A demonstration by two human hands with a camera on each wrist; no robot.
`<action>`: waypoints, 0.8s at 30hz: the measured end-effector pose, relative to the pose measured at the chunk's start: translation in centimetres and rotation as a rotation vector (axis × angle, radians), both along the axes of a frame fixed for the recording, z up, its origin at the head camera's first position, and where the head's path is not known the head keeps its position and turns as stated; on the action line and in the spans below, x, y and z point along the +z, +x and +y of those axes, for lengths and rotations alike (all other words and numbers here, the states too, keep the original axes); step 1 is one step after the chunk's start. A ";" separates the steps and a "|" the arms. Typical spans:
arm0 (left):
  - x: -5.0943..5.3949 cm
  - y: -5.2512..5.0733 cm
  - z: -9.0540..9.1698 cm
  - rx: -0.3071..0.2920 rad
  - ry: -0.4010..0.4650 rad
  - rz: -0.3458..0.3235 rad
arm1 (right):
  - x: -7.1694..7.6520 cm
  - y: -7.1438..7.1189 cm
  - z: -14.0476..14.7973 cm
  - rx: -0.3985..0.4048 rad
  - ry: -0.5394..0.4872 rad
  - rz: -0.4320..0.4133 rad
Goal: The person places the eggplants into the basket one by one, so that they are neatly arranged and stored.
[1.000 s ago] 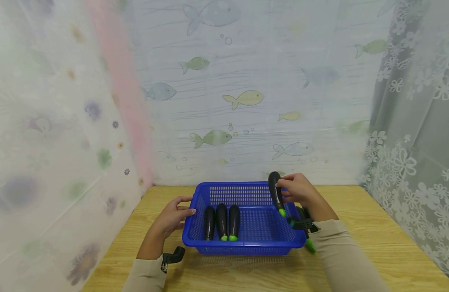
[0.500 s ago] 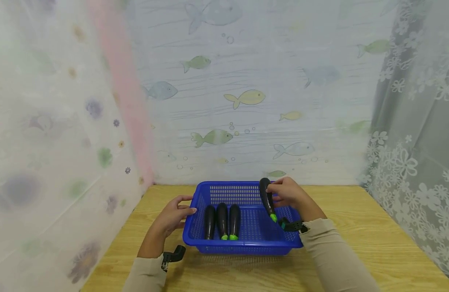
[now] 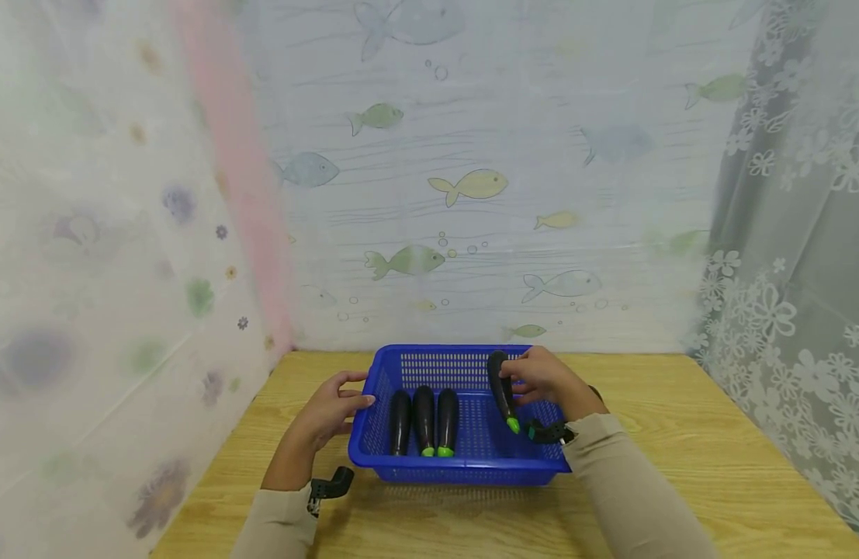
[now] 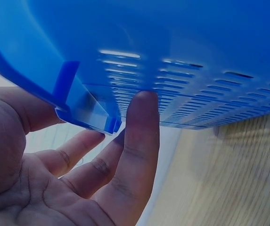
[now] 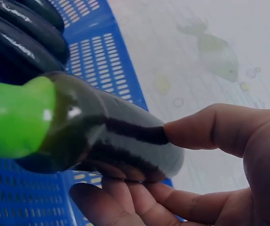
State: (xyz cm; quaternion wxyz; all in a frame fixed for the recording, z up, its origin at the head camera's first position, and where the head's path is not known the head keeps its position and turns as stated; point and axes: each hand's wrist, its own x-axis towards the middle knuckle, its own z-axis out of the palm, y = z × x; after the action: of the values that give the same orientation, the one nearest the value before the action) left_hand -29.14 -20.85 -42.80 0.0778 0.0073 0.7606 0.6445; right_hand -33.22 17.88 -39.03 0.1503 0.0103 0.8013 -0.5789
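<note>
While the right hand (image 3: 541,376) pinches an eggplant (image 3: 500,384) between thumb and fingertips, the left hand (image 3: 331,411) has the near-left end of the blue basket (image 3: 464,463), thumb over the rim, fingers against the outside wall. And here's the relation that counts: the held eggplant sits just to the left of the right hand, clearly the nearer of the two, and over the right part of the basket. It's tilted, dark rounded end up and away from the person, green end down and towards them, swung slightly right; whether that green end touches the basket floor, I can't tell. Across to the left, well apart from it, three eggplants (image 3: 424,419) lie side by side, long axes running away from the person, so the held one's line is close to theirs, only a little skewed. Two show green ends at the near wall; the leftmost one's is hidden. Beneath it all, a wood-grain table (image 3: 680,435); behind, a fish-print curtain (image 3: 471,116).
</note>
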 end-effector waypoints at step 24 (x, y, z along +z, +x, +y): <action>0.2 0.0 0.1 -0.009 0.003 -0.008 | -1.7 -0.9 -2.3 0.089 0.205 -0.035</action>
State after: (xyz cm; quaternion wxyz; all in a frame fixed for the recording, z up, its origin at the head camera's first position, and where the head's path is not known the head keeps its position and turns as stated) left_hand -29.17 -20.75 -42.63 0.0835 0.0084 0.7592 0.6454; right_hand -34.12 15.54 -40.69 0.1881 0.0000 0.8532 -0.4865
